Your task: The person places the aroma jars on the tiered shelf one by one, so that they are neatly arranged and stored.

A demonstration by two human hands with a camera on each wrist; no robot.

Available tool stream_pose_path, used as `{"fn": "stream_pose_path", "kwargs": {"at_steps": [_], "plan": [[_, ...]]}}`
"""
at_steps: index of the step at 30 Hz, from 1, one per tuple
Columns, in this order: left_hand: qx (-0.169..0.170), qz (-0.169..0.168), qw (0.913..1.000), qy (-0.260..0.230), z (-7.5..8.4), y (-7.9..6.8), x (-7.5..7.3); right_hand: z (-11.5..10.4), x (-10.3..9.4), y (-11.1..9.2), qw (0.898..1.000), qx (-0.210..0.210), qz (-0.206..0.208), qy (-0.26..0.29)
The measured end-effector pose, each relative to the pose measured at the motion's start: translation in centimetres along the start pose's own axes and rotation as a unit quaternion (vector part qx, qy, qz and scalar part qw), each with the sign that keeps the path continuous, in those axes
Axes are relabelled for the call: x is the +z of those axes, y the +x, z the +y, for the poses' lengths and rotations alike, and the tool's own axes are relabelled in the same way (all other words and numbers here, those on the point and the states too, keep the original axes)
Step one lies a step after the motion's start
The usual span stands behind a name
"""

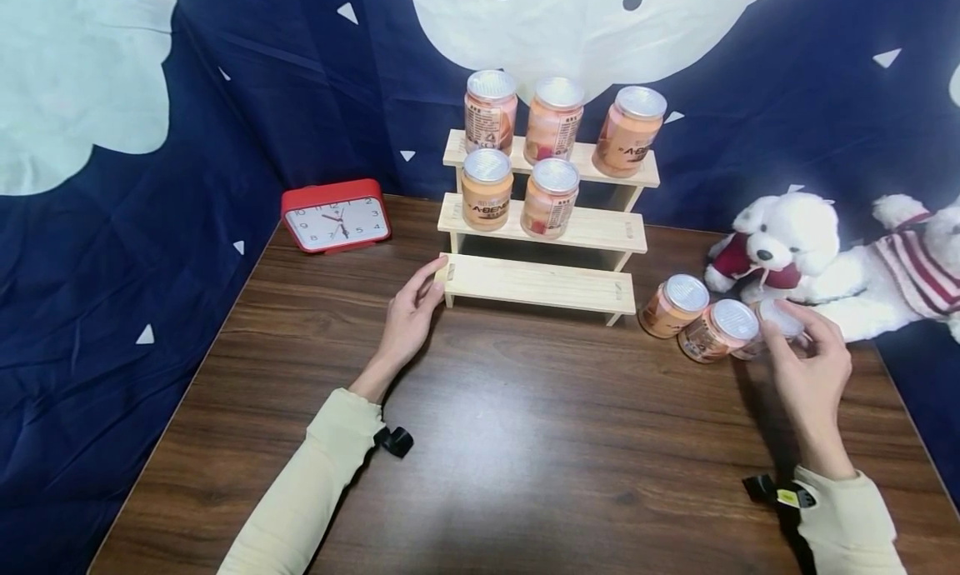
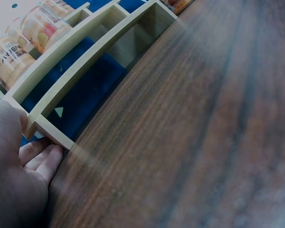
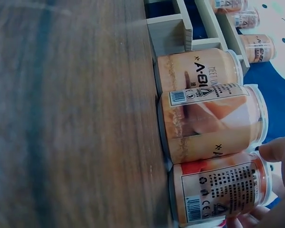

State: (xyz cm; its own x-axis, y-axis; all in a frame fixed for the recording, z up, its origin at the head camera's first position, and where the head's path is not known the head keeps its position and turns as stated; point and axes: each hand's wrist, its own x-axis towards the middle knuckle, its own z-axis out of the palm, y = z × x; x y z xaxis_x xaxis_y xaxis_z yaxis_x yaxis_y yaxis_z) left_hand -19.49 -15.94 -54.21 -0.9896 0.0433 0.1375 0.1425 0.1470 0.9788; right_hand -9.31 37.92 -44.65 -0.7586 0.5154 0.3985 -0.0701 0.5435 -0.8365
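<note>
A wooden three-step display stand (image 1: pixel 540 283) stands at the middle back of the table. My left hand (image 1: pixel 411 312) holds the left end of its lowest step; in the left wrist view its curled fingers (image 2: pixel 46 161) lie against the end leg. Three jars with silvery lids stand in a row right of the stand: a near-stand jar (image 1: pixel 672 307), a middle jar (image 1: pixel 716 333) and a right-hand jar (image 3: pixel 221 192). Around the right-hand jar's upper part, my right hand (image 1: pixel 813 367) grips with thumb and fingers. That jar appears to stand on the table, touching its neighbour.
Three jars (image 1: pixel 555 121) stand on the top step and two jars (image 1: pixel 487 192) on the left of the middle step. A red alarm clock (image 1: pixel 337 217) sits to the left. White plush dogs (image 1: pixel 795 233) lie behind my right hand. A blue patterned cloth (image 1: pixel 315 83) hangs behind.
</note>
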Motion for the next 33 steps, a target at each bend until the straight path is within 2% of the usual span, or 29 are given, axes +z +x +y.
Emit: {"fn": "stream_pose_path", "kwargs": {"at_steps": [12,21,27,28,30,33], "plan": [[0.005,-0.001,0.9999,-0.014,0.1,-0.1,0.0,0.4,-0.3,0.0,0.999,-0.012,-0.021,0.037],[0.006,-0.001,0.9999,-0.009,-0.2,0.1,0.1,0.9,-0.2,0.0,0.998,-0.025,0.003,0.065],[0.013,0.005,0.9999,0.003,0.7,-0.2,0.2,1.2,-0.2,0.0,0.995,-0.044,0.025,0.084],[0.018,0.004,0.9998,-0.002,1.6,-0.6,0.2,1.2,-0.3,0.0,0.995,-0.047,0.026,0.084],[0.023,0.007,0.9997,0.0,2.0,-0.7,0.3,1.3,-0.4,0.0,0.995,-0.053,0.031,0.084],[0.015,0.008,0.9999,-0.003,2.1,-0.7,0.3,1.2,-0.6,0.0,0.994,-0.051,0.047,0.083]]}}
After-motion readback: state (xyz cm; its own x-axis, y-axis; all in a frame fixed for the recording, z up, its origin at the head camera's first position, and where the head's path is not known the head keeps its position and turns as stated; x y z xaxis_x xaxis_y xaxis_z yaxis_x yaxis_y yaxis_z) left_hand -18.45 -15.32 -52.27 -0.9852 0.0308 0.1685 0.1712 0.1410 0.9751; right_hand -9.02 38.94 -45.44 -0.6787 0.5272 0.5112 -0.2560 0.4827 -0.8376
